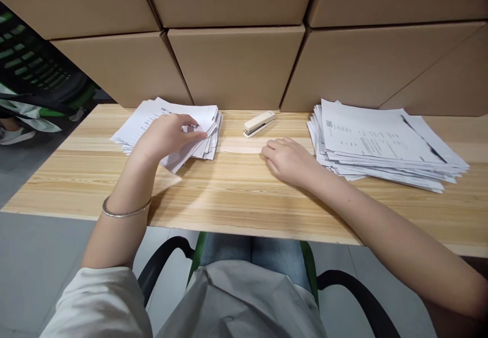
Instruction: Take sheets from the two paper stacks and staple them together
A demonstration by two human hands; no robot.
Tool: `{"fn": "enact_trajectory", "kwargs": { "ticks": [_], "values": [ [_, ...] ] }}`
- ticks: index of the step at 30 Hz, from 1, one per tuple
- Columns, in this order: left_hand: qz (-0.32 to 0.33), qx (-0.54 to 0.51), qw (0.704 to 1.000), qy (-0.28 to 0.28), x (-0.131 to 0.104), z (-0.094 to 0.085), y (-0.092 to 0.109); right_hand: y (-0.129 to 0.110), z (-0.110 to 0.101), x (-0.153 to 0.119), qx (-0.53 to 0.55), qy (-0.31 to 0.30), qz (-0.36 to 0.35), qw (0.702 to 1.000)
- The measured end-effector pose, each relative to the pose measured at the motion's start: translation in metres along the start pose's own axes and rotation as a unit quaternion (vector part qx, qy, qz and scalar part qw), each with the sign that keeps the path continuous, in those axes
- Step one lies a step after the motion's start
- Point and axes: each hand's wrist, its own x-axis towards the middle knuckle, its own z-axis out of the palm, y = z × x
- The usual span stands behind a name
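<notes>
Your left hand (pixel 170 133) touches the paper stack (pixel 133 128) left of the stapler (pixel 259 123); I can't tell if it grips. Your right hand (pixel 287 161), fingers curled together, lies nearer you than the stapler, beyond which cardboard boxes (pixel 236 68) block the way; right of it, another pile (pixel 366 134).

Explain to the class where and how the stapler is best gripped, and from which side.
Probably the stapler is best pinched mid-body, thumb along the near flank, fingers over the far one: it is long and narrow and lies slantwise. Coming from the near side with the right hand seems easiest, as cardboard boxes wall off the back.
</notes>
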Motion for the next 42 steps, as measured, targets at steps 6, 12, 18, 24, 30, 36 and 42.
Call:
{"fn": "enact_trajectory", "kwargs": {
  "ticks": [6, 12, 18, 24, 30, 36, 42],
  "values": [
    [-0.014, -0.031, 0.999, -0.010, 0.000, -0.003, 0.001, -0.001, 0.000, 0.000, -0.009, -0.013, 0.006, 1.000],
    [-0.034, -0.028, 0.998, 0.055, -0.005, 0.004, 0.013, -0.002, -0.002, -0.001, -0.007, -0.013, 0.005, 1.000],
    [-0.007, -0.106, 0.985, 0.139, -0.008, 0.001, 0.011, 0.001, -0.001, -0.001, 0.021, -0.002, 0.007, 1.000],
    [0.155, -0.466, 0.789, 0.368, -0.009, -0.001, 0.010, 0.004, -0.001, -0.001, 0.301, 0.114, 0.070, 0.944],
    [0.185, -0.706, 0.644, 0.227, -0.010, 0.009, 0.025, 0.010, -0.007, -0.002, 0.722, 0.072, 0.101, 0.680],
    [0.124, -0.757, 0.637, 0.075, -0.013, 0.025, 0.038, 0.018, -0.003, -0.003, 0.798, 0.092, 0.119, 0.583],
    [0.103, -0.755, 0.643, 0.078, -0.020, 0.025, 0.046, 0.015, -0.007, -0.004, 0.817, 0.032, 0.091, 0.569]
  ]
}}
